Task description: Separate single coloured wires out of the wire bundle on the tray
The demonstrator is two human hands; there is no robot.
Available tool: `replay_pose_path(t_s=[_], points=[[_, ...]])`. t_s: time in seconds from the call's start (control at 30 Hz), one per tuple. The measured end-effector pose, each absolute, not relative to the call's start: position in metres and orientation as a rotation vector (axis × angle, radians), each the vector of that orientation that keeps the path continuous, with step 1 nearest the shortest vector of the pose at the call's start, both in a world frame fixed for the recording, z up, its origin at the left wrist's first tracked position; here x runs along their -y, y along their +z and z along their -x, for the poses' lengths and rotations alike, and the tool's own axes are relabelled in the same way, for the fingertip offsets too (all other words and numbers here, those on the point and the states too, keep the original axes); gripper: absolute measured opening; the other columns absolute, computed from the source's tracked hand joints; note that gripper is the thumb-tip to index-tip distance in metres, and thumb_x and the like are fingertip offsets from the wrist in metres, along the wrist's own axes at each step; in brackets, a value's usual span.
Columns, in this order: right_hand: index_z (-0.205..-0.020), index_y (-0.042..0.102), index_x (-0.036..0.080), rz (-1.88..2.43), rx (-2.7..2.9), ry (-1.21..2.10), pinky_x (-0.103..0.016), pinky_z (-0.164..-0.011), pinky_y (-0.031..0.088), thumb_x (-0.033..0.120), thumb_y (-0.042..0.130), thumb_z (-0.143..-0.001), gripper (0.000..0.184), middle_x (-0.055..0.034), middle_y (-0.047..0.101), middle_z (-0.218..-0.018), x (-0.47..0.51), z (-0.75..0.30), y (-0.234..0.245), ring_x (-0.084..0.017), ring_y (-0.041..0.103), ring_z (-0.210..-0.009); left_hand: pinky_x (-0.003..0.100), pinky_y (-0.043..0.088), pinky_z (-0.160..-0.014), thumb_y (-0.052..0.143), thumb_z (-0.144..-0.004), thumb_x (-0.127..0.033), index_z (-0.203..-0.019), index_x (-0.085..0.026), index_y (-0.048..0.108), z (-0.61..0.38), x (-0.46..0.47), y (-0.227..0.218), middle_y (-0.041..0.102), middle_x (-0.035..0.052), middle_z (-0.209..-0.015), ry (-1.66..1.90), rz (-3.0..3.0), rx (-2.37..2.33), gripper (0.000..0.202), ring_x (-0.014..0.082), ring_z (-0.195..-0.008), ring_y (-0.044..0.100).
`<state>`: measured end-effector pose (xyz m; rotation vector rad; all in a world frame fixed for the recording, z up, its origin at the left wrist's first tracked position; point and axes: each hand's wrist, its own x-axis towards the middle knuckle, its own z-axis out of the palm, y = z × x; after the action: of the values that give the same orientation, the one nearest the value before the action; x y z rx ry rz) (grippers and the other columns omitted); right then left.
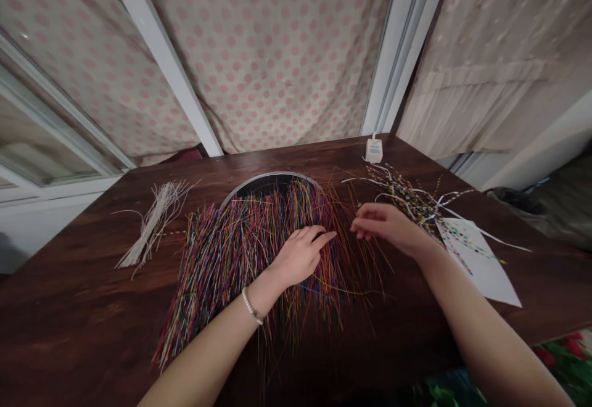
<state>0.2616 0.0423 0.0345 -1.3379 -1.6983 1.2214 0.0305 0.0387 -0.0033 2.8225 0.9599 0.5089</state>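
A dense fan of thin multicoloured strands (pixel 240 265) spreads across the dark wooden table (pixel 69 308), its far end over a round metal pan (pixel 268 180). My left hand (pixel 300 256) lies on the strands, fingers loosely together, with a pearl bracelet (pixel 252 306) at the wrist. My right hand (pixel 386 225) hangs with curled fingers at the fan's right edge, and I cannot tell whether it pinches a strand. Behind it lies a tangle of beaded strings (pixel 407 200), partly on a white sheet with coloured dots (pixel 478 265).
A bundle of white strands (pixel 155 225) lies left of the fan. A small white plug-in adapter (pixel 374 150) stands at the table's far edge. Polka-dot cloth (pixel 272 55) and white frames rise behind the table. Flowered fabric (pixel 564 357) shows below its near right edge.
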Motion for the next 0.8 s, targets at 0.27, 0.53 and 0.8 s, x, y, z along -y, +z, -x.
replay_pose_path(t_s=[0.27, 0.53, 0.8], points=[[-0.073, 0.06, 0.017, 2.025, 1.378, -0.041, -0.037, -0.071, 0.043, 0.025, 0.058, -0.065, 0.011, -0.0073, 0.061, -0.072, -0.057, -0.346, 0.023, -0.023, 0.059, -0.071, 0.043, 0.026, -0.102, 0.034, -0.07, 0.007, -0.13, -0.035, 0.034, -0.032, -0.041, -0.004, 0.033, -0.0041, -0.141, 0.363, -2.908, -0.67, 0.072, 0.015, -0.132, 0.02], [-0.081, 0.062, 0.018, 1.814, 1.873, 0.338, -0.028, -0.063, 0.043, 0.028, 0.057, -0.069, 0.016, -0.0033, 0.061, -0.069, -0.05, -0.301, 0.021, -0.017, 0.056, -0.064, 0.037, 0.036, -0.096, 0.039, -0.077, -0.001, -0.106, -0.024, 0.056, -0.035, -0.041, -0.008, 0.055, 0.002, -0.116, 0.44, -2.891, -0.751, 0.041, 0.0153, -0.111, 0.047], [-0.082, 0.057, 0.017, 1.913, 1.994, 0.201, -0.031, -0.065, 0.041, 0.029, 0.056, -0.072, 0.016, -0.0069, 0.058, -0.075, -0.051, -0.277, -0.004, -0.019, 0.055, -0.069, 0.031, 0.047, -0.075, 0.038, -0.079, -0.006, -0.09, -0.018, 0.057, -0.034, -0.04, -0.004, 0.057, 0.0039, -0.089, 0.388, -2.929, -1.036, 0.025, 0.0168, -0.084, 0.053]])
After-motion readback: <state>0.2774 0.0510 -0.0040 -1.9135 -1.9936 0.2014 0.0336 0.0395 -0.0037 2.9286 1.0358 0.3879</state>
